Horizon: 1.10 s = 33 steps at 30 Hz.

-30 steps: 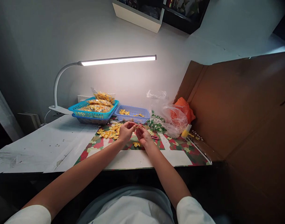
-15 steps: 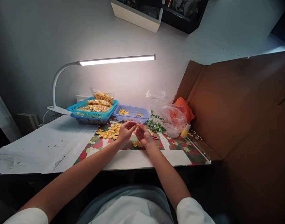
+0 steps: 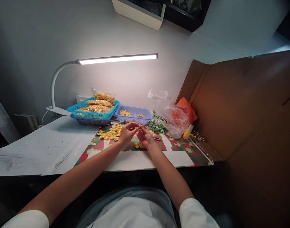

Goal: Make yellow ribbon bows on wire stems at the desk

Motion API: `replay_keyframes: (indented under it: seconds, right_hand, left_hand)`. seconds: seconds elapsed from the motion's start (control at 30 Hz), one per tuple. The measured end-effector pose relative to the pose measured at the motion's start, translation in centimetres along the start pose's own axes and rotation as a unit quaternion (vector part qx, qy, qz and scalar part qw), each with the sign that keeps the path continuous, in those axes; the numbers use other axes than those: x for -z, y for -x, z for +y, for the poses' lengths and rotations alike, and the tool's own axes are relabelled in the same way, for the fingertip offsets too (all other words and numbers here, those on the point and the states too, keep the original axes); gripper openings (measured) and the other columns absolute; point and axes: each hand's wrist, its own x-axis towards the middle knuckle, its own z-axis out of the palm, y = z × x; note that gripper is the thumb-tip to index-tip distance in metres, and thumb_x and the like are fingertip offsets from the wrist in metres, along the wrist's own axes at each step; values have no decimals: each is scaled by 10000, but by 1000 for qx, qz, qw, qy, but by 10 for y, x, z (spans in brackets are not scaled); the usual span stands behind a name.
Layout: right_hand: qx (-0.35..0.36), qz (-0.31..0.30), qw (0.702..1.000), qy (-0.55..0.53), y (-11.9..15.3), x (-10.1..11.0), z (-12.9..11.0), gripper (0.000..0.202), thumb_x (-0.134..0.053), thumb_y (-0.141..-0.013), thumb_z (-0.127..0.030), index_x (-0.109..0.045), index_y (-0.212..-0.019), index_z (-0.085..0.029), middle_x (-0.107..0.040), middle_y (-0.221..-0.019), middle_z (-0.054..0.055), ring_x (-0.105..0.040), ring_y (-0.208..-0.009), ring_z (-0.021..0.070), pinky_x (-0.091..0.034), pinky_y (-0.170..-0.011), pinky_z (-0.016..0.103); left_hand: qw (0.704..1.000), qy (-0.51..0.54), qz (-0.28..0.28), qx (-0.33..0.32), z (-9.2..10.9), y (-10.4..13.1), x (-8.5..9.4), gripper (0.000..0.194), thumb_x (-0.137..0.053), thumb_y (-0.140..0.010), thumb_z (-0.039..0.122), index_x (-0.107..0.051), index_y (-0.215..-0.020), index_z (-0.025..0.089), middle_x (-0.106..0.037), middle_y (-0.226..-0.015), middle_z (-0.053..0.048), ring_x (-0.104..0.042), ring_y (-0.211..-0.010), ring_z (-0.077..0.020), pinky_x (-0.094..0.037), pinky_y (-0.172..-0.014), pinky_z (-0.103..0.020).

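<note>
Yellow bow-like pieces (image 3: 109, 134) lie heaped on the worktop (image 3: 52, 139), just beyond the left hand (image 3: 127, 133). From here I see it meet the right hand (image 3: 145, 137), both pinching a thin strand (image 3: 135, 128) too fine to make out well. Another yellow piece (image 3: 137, 145) shows just below them; I can't tell whether it hangs or lies. Behind, a lilac basket (image 3: 128, 119) carries more, under a lit lamp (image 3: 118, 59).

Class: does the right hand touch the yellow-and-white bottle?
Apart: the head view shows patterned covering between right hand and yellow-and-white bottle.
</note>
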Motion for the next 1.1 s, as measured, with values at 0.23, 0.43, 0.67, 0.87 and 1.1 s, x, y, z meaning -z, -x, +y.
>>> replay_keyframes:
  seconds: [0.23, 0.43, 0.67, 0.87, 1.1]
  right_hand:
    - [1, -11, 1000, 20, 1, 1, 0, 127, -702, -731, -113, -613, -751, -201, -663, -605, -77, -620, -545, 60, -475, -530, 151]
    - [1, -9, 1000, 14, 0, 1, 0, 124, -710, -725, -118, -623, -753, -202, -646, -592, -78, -602, -532, 60, -467, -530, 157]
    - [-6, -26, 998, 63, 5, 0, -1, 191, -764, -653, -167, -608, -757, -203, -632, -627, -85, -568, -528, 43, -456, -536, 156]
    - [196, -56, 944, 260, 7, -2, 4, 458, -841, -507, -270, -596, -890, -217, -620, -706, -60, -574, -585, 94, -469, -569, 216]
    - [360, 13, 828, 430, 15, 0, 7, 257, -663, -732, -436, -649, -808, -191, -620, -647, -5, -552, -562, 135, -440, -547, 255]
  left_hand:
    - [1000, 19, -12, 14, -2, 0, 2, 268, -828, -610, 364, -678, -701, 160, -687, -706, -24, -613, -606, -135, -482, -579, -248]
    - [999, 23, -13, 18, 1, 1, 1, 280, -841, -594, 374, -686, -683, 157, -697, -687, -31, -611, -591, -137, -479, -571, -252]
    - [999, 22, 19, 23, 1, -1, 3, 289, -839, -581, 385, -665, -645, 163, -659, -644, -12, -576, -579, -125, -448, -544, -234]
    - [997, 46, 44, 36, -3, -7, 10, 314, -844, -545, 388, -658, -671, 167, -657, -663, -10, -597, -590, -142, -463, -547, -249]
    - [999, 16, 26, 15, -6, -7, 13, 298, -835, -555, 395, -677, -666, 169, -667, -675, -18, -591, -600, -137, -467, -555, -244]
